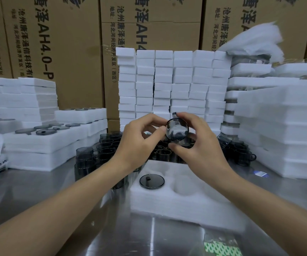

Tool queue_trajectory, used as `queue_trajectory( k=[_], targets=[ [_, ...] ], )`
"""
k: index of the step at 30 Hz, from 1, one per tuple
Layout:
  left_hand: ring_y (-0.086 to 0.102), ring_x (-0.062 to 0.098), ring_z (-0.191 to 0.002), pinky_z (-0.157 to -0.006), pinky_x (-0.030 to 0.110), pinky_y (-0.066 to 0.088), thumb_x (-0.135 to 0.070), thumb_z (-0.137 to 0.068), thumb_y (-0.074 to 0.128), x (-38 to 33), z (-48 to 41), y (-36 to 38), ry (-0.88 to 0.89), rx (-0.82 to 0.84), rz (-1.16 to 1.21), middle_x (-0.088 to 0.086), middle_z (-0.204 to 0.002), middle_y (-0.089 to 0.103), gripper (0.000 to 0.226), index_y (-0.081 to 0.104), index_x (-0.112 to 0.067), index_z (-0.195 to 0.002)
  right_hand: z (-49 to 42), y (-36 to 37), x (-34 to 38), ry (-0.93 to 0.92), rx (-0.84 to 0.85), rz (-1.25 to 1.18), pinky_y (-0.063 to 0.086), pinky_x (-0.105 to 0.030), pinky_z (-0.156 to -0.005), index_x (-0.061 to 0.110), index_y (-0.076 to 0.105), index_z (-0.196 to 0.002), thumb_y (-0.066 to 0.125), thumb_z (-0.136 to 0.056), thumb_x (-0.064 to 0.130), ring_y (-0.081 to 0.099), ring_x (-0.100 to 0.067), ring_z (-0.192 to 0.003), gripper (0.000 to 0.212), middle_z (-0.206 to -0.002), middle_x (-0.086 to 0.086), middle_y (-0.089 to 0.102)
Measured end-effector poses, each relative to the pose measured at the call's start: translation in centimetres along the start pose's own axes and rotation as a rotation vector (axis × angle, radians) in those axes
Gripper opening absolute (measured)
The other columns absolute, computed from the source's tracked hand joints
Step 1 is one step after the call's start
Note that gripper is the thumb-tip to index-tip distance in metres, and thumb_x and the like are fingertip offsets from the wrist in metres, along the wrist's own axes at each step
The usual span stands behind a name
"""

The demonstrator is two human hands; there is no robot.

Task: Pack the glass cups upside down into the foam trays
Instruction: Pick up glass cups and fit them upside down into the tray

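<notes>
A smoky grey glass cup is held in the air above the table, its round base turned toward me and its handle pointing up. My right hand grips it from the right and below. My left hand pinches its left edge with thumb and fingers. Below lies a white foam tray with round pockets. One upside-down cup sits in its near left pocket; the neighbouring pockets show bare foam. Several loose grey cups stand on the table behind the tray.
Filled foam trays are stacked at the left, and tall foam stacks stand at the right. A wall of foam blocks and cardboard boxes closes the back. A green-patterned packet lies near the steel table's front edge.
</notes>
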State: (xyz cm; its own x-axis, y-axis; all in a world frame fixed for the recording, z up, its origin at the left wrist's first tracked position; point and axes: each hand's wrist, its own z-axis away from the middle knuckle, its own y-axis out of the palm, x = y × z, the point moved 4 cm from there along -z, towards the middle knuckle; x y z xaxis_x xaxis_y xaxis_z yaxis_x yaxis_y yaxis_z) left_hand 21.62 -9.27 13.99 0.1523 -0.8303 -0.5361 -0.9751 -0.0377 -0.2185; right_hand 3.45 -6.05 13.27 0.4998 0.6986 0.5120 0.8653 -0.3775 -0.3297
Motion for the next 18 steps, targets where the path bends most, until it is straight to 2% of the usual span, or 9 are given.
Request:
queue_trajectory(
  k=[2, 4, 7, 9, 11, 15, 18],
  targets=[
    [0.073, 0.029, -0.087, -0.072, 0.043, 0.058, -0.022, -0.096, 0.068, -0.1, 0.2, 0.3, 0.008, 0.004, 0.002, -0.008, -0.092, 0.078, 0.012, 0.077, -0.024, -0.104, -0.1, -0.3, 0.0, -0.016, -0.025, 0.006, 0.049, -0.028, -0.110, 0.032, 0.063, -0.140, 0.081, -0.082, -0.002, 0.055, 0.003, -0.127, 0.070, -0.134, 0.010, 0.056],
    [0.073, 0.024, -0.086, -0.065, 0.044, 0.057, -0.017, -0.097, 0.070, 0.0, 0.3, 0.4, 0.006, 0.011, -0.013, -0.008, -0.093, 0.078, 0.014, 0.077, -0.025, -0.106, -0.3, -0.4, -0.1, -0.011, -0.028, -0.003, 0.049, -0.030, -0.110, 0.034, 0.064, -0.138, 0.081, -0.082, -0.004, 0.055, 0.005, -0.125, 0.070, -0.133, 0.010, 0.056],
    [0.073, 0.014, -0.089, -0.054, 0.040, 0.052, -0.009, -0.097, 0.073, 0.1, 0.4, 0.4, 0.041, 0.030, -0.064, -0.015, -0.109, 0.075, 0.026, 0.072, -0.027, -0.116, -0.2, -0.4, -0.1, -0.018, -0.033, -0.013, 0.049, -0.035, -0.111, 0.031, 0.063, -0.141, 0.084, -0.083, 0.000, 0.056, -0.001, -0.126, 0.069, -0.133, 0.010, 0.058],
    [0.075, 0.018, -0.098, -0.053, 0.044, 0.055, -0.010, -0.095, 0.076, -0.2, 0.4, 0.5, 0.106, 0.031, -0.113, -0.017, -0.121, 0.070, 0.037, 0.066, -0.030, -0.125, -0.1, -0.5, 0.2, -0.079, -0.071, -0.010, 0.048, -0.032, -0.111, 0.027, 0.061, -0.143, 0.082, -0.085, -0.001, 0.056, -0.003, -0.128, 0.067, -0.134, 0.009, 0.059],
    [0.076, 0.020, -0.101, -0.052, 0.042, 0.056, -0.012, -0.093, 0.078, -0.4, 0.5, 0.5, 0.180, 0.013, -0.148, -0.017, -0.126, 0.066, 0.048, 0.061, -0.033, -0.132, 0.0, -0.7, 0.7, -0.167, -0.101, -0.001, 0.048, -0.028, -0.110, 0.024, 0.060, -0.143, 0.078, -0.088, -0.004, 0.057, -0.009, -0.127, 0.065, -0.134, 0.008, 0.060],
    [0.075, 0.019, -0.094, -0.048, 0.032, 0.054, -0.013, -0.091, 0.078, -0.6, 0.5, 0.3, 0.315, -0.030, -0.236, -0.015, -0.130, 0.060, 0.065, 0.057, -0.034, -0.148, 0.2, -0.5, 1.4, -0.289, -0.091, 0.011, 0.045, -0.023, -0.112, 0.020, 0.060, -0.144, 0.071, -0.086, -0.012, 0.059, -0.011, -0.131, 0.068, -0.137, 0.010, 0.063],
    [0.075, 0.016, -0.090, -0.049, 0.026, 0.052, -0.014, -0.091, 0.078, -0.8, 0.5, 0.2, 0.396, -0.032, -0.294, -0.016, -0.138, 0.056, 0.070, 0.055, -0.034, -0.154, 0.3, -0.4, 1.3, -0.282, -0.071, -0.011, 0.045, -0.022, -0.113, 0.023, 0.057, -0.147, 0.069, -0.085, -0.014, 0.059, -0.009, -0.134, 0.073, -0.140, 0.015, 0.065]
  ],
)
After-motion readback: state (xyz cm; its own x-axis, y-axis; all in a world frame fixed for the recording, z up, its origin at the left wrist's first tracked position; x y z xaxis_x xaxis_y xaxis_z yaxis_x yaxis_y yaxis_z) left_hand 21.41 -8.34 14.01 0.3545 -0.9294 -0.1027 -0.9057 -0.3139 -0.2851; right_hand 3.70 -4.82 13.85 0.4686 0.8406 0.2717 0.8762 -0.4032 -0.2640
